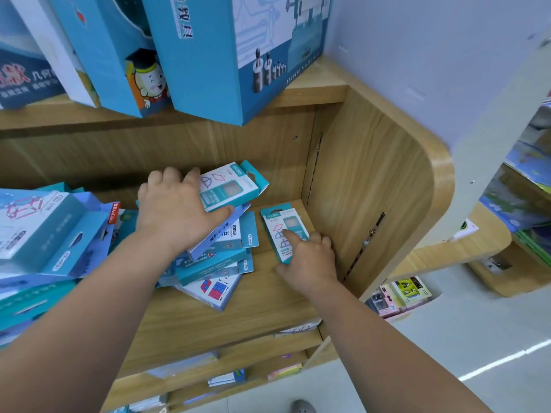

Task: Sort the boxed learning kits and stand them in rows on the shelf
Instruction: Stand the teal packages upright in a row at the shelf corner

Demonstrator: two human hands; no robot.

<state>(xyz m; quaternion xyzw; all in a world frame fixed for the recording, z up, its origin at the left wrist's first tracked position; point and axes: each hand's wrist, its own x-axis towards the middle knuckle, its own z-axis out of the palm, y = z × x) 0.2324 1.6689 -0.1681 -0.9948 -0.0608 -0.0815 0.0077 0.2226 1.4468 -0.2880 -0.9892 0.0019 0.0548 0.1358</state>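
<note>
My left hand (pixel 176 210) grips a small teal-and-white kit box (pixel 231 186), lifted at an angle above a loose pile of similar boxes (pixel 220 257) on the wooden shelf (pixel 226 317). My right hand (pixel 310 257) holds a second, matching teal kit box (pixel 278 225) that lies near the shelf's right wall, thumb at its near end and index finger pressed on its face. More light-blue kit boxes (pixel 44 231) are stacked at the left of the same shelf.
Large blue boxes (pixel 226 55) stand on the shelf above and overhang its front edge. The shelf's wooden side wall (pixel 357 198) is close on the right. Lower shelves hold small items (pixel 226 378). Another display (pixel 399 293) stands on the floor to the right.
</note>
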